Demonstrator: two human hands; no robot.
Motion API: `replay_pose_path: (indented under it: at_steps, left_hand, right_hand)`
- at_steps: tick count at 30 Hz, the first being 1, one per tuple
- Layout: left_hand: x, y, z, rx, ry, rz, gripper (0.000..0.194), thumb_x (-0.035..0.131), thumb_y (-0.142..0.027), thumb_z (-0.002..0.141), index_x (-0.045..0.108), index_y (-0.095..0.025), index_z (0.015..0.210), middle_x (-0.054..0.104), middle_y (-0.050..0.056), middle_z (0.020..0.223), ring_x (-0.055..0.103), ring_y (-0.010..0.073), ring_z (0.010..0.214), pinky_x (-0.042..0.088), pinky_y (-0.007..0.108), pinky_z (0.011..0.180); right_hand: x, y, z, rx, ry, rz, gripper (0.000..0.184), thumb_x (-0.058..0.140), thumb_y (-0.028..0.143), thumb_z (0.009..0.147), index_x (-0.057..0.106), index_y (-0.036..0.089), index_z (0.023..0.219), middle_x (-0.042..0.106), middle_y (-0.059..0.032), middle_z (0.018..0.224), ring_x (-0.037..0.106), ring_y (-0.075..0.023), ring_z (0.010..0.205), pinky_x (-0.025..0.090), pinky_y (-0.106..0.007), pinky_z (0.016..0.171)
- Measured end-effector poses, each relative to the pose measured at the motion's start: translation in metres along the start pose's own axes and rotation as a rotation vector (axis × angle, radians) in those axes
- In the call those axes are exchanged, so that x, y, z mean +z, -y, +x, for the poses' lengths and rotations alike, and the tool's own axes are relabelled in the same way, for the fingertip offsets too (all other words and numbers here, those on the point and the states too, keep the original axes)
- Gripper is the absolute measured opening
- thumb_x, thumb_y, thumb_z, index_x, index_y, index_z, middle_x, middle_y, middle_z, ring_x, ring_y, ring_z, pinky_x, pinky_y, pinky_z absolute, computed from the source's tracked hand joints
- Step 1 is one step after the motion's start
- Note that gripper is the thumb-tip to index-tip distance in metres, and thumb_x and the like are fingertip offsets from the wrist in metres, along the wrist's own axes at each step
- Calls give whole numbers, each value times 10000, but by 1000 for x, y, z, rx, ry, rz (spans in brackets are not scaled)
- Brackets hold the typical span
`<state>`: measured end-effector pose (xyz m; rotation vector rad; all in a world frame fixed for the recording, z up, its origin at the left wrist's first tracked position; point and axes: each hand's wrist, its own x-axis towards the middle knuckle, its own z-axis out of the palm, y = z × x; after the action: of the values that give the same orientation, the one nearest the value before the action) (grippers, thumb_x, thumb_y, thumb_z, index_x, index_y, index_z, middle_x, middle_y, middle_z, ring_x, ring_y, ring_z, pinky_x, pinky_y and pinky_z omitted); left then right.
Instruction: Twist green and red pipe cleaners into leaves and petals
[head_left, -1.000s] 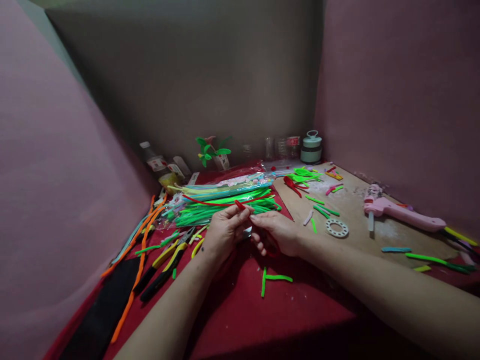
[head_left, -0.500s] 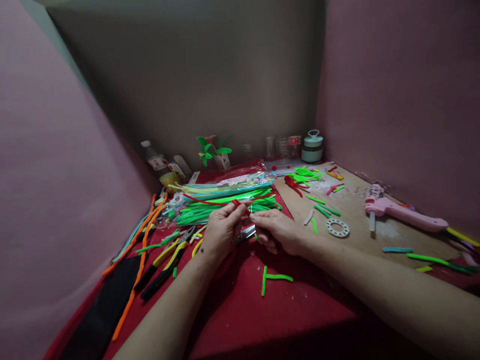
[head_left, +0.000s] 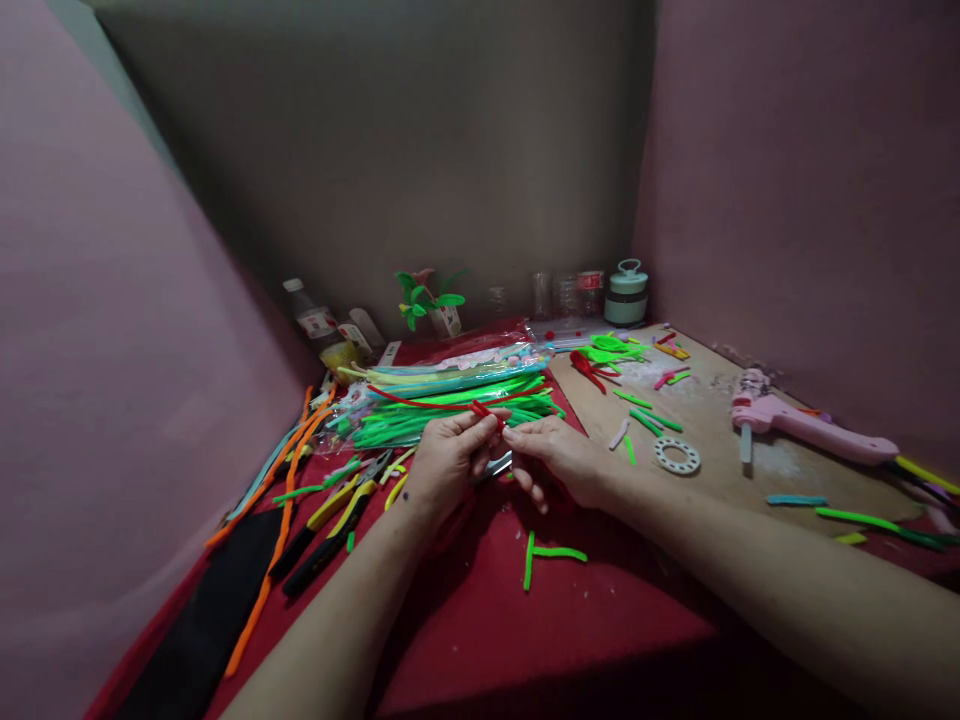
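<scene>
Between my two hands is a red pipe cleaner (head_left: 480, 408), bent at its upper end. My left hand (head_left: 456, 455) pinches it with thumb and forefinger. The thumb and forefinger of my right hand (head_left: 551, 455) close on it just to the right, while the other fingers curl loosely below. A metal blade (head_left: 498, 464) shows behind and under the hands; the rest of that tool is hidden. Just beyond them lies a bundle of green pipe cleaners (head_left: 450, 420), with another long red pipe cleaner (head_left: 409, 403) across it.
Pliers (head_left: 337, 525) with yellow-black handles lie left, beside orange pipe cleaners (head_left: 281, 560). A pink glue gun (head_left: 814, 425) and a white ring (head_left: 677, 456) rest on the brown board at right. Short green pieces (head_left: 555, 552) lie near me. Bottles and a potted pipe-cleaner plant (head_left: 427, 300) stand behind.
Both hands stay nearly in place while the fingers shift on the red pipe cleaner. A red loop that showed under my right hand is no longer plainly visible, and the right hand's lower fingers have moved.
</scene>
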<state>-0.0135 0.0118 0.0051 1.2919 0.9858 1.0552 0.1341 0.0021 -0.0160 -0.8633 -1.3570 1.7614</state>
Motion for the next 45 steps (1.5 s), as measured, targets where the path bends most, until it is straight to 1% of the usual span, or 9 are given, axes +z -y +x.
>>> replay_pose_path:
  at_steps: [6, 13, 18, 25, 28, 34, 38, 41, 45]
  left_hand:
    - [-2, 2, 2, -30, 106, -115, 289, 656, -331, 732, 659, -103, 910, 459, -46, 408, 337, 36, 338, 231, 173, 398]
    - [1, 3, 3, -39, 78, -210, 240, 697, -331, 693, 602, -111, 695, 444, -46, 366, 418, 59, 338, 306, 173, 388]
    - [3, -3, 1, -40, -43, -175, 225, 719, -298, 660, 605, -109, 702, 454, -46, 348, 426, 71, 316, 277, 161, 321]
    - [-4, 1, 6, 4, -90, -176, 232, 711, -321, 672, 597, -122, 702, 510, -47, 430, 371, 35, 280, 290, 161, 306]
    - [-7, 0, 7, 28, -141, -230, 222, 739, -280, 635, 609, -112, 701, 530, -44, 491, 368, 10, 304, 266, 137, 312]
    - [-13, -6, 10, 74, -204, -320, 216, 756, -233, 605, 625, -107, 722, 549, -31, 539, 381, -5, 346, 260, 115, 343]
    - [-9, -2, 9, 60, -169, -258, 224, 750, -271, 621, 616, -123, 723, 504, -48, 476, 371, 15, 338, 253, 136, 337]
    - [-2, 5, 5, -7, -73, -114, 227, 729, -300, 652, 638, -119, 753, 455, -54, 415, 357, 27, 337, 250, 147, 347]
    - [1, 11, 2, -53, -6, -49, 219, 722, -295, 659, 655, -105, 747, 504, -23, 460, 423, 43, 398, 314, 160, 403]
  right_hand:
    - [0, 1, -1, -6, 49, 23, 317, 482, 412, 833, 569, 126, 729, 470, 55, 399, 393, -76, 245, 303, -174, 239]
    - [-8, -3, 3, 74, 234, 303, 258, 434, 310, 872, 585, 121, 783, 432, 65, 398, 350, -63, 274, 382, -190, 299]
    - [-8, -1, 3, 145, 162, 419, 269, 380, 262, 892, 585, 121, 790, 442, 47, 431, 330, -66, 298, 334, -193, 296]
    - [-9, 4, 3, 289, 39, 467, 177, 493, 194, 824, 621, 77, 862, 438, 48, 438, 329, -49, 342, 295, -196, 358]
    - [-8, 2, 4, 257, -11, 419, 157, 549, 177, 773, 630, 66, 851, 460, 42, 456, 365, -54, 362, 325, -206, 374]
    - [-8, -5, 6, 162, 24, 325, 144, 557, 171, 751, 638, 69, 812, 487, 25, 481, 425, -72, 372, 389, -237, 389]
    - [-6, -4, 6, 103, -83, 302, 100, 576, 157, 728, 631, 74, 740, 473, 23, 467, 413, -67, 356, 370, -229, 359]
    - [-5, -2, 5, 81, -142, 294, 88, 587, 161, 714, 603, 89, 667, 459, 25, 450, 408, -70, 346, 364, -232, 347]
    - [-5, -1, 5, 87, -130, 283, 102, 574, 140, 702, 559, 111, 605, 462, 19, 445, 414, -77, 357, 365, -236, 357]
